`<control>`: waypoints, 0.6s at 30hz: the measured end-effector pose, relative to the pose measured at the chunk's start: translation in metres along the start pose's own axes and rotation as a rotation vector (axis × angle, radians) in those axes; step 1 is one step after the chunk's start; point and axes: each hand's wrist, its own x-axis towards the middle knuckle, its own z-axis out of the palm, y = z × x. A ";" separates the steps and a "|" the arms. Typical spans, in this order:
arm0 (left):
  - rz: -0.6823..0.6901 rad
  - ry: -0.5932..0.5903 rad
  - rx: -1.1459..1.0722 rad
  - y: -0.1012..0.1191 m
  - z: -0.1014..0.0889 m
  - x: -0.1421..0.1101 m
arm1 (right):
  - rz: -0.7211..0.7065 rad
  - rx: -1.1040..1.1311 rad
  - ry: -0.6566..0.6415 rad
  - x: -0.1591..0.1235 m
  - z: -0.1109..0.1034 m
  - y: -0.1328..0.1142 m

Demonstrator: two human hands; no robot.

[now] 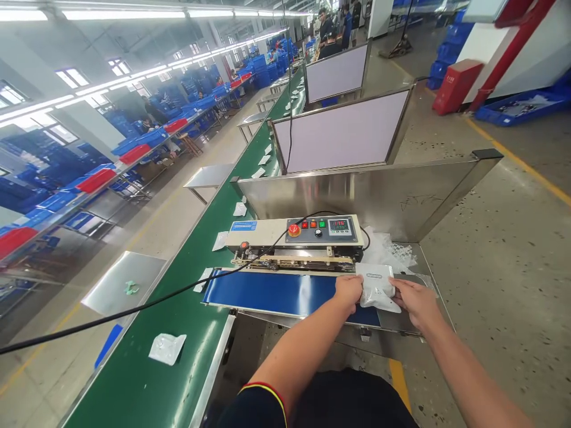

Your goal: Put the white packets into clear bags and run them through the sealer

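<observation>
A white plastic pouch (375, 286) with small dark print is held between my two hands at the right end of the bag sealing machine (294, 233). My left hand (349, 291) pinches its left edge, just over the machine's blue belt (267, 292). On the pouch's right edge, the fingers of my right hand (414, 299) are closed. The pouch's upper edge lies close to the machine's sealing slot; whether it is inside cannot be made out. A red knob (293, 229) and a lit display (339, 226) show on the control panel.
A long green conveyor (178, 309) runs along the left, carrying several white pouches, one nearby (167, 348). Loose clear bags (386, 252) lie behind my hands. A metal partition (348, 193) stands behind the machine, and a black cable (147, 304) crosses in front of it.
</observation>
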 end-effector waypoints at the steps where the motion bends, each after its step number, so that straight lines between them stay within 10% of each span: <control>1: 0.002 0.006 -0.003 0.001 -0.005 0.002 | 0.020 -0.009 -0.020 0.000 0.004 0.001; 14: 0.058 0.045 -0.095 0.030 -0.095 -0.005 | 0.097 -0.189 -0.177 -0.019 0.082 0.015; 18: 0.197 0.157 -0.117 0.025 -0.149 -0.014 | 0.100 -0.277 -0.184 -0.038 0.070 0.017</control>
